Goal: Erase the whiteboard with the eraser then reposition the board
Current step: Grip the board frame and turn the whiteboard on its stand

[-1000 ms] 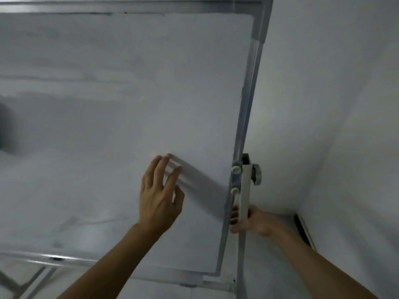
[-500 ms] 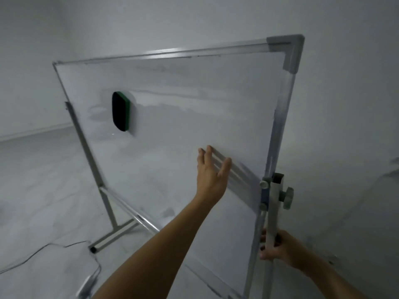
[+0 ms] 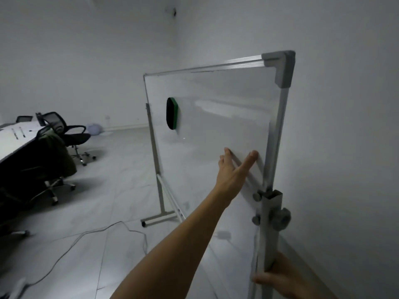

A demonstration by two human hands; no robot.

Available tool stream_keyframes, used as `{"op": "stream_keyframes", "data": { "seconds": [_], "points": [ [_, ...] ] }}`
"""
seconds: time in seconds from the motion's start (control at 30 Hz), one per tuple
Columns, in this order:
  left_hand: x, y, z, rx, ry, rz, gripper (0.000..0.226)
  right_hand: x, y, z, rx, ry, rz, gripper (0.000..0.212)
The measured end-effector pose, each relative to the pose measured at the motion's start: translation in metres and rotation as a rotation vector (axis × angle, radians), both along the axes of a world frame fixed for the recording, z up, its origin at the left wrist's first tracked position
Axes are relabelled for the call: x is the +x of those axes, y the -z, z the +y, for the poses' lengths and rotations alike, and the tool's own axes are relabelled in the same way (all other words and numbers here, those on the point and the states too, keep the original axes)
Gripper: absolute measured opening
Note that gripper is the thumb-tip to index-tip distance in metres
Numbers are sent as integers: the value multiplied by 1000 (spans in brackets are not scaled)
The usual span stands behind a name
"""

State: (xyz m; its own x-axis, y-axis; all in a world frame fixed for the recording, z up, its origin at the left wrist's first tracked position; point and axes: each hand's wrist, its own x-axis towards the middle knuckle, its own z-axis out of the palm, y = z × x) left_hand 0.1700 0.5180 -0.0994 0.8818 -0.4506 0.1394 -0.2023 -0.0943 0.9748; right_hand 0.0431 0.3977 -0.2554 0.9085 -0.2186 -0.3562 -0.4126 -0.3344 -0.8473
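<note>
The whiteboard stands on its metal stand, seen at a steep angle, its surface wiped and faintly smeared. A black and green eraser sticks to the board in its upper left part. My left hand lies flat with straight fingers on the board near its right edge. My right hand grips the stand's right post low down, below the grey clamp knob.
A white wall runs close behind the board's right edge. Black office chairs and a table stand at the left. A cable trails over the grey floor by the stand's far foot.
The view has swung left and pulled back, so the board shows at a steeper angle with the eraser and the room in sight. Both hands keep their hold on board and post.
</note>
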Motion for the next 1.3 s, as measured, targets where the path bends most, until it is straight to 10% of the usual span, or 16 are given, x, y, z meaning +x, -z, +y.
{"op": "stream_keyframes", "data": {
  "seconds": [0.77,1.0,1.3],
  "points": [
    [459,-15,47,-111,-101,-75,94,485,-3,63,-276,-57,15,47],
    [591,-14,51,281,-230,-250,115,634,6,81,-269,-70,-1,58],
    [800,-8,74,264,-375,-205,108,861,26,108,-311,-128,-18,63]
  ]
}}
